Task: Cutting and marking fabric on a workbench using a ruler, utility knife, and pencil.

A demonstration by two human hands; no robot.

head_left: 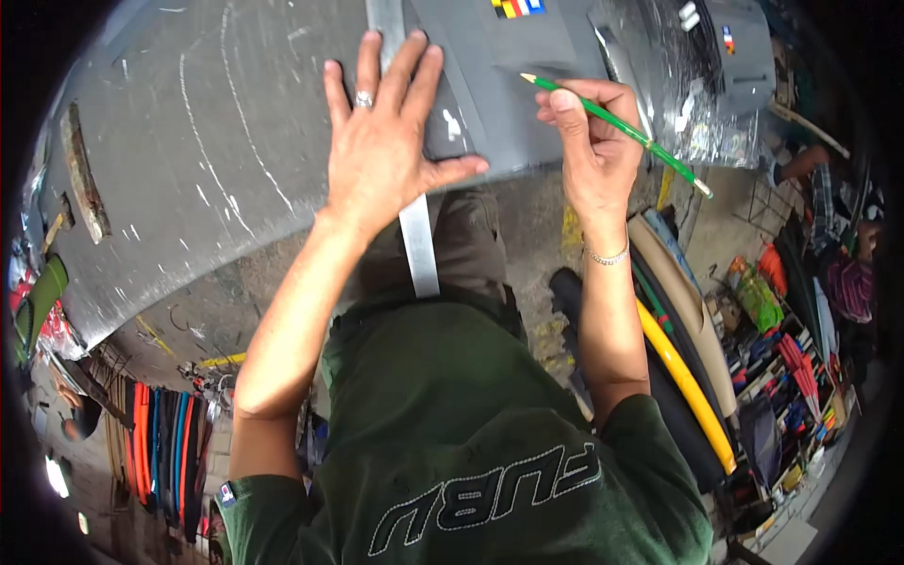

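My left hand (pixel 388 132) lies flat with its fingers spread, pressing on a long metal straightedge (pixel 419 250) and the grey sheet material (pixel 523 56) beside it. The straightedge runs from the far edge of the table, under my hand, and sticks out past the near edge toward my waist. In my right hand (pixel 603 141) a green pencil (pixel 617 122) is pinched between thumb and fingers. Its sharpened tip points left, over the grey sheet, and its eraser end points down to the right. Whether the tip touches the sheet I cannot tell.
The worn grey tabletop (pixel 273 104) bears chalk-like lines and a wooden stick (pixel 85 174) at its left. Clear plastic-wrapped material (pixel 702 104) lies to the right. Rolls, one yellow (pixel 687 381), stand below right; coloured material (pixel 165 452) hangs at lower left. Another person (pixel 829 188) is at far right.
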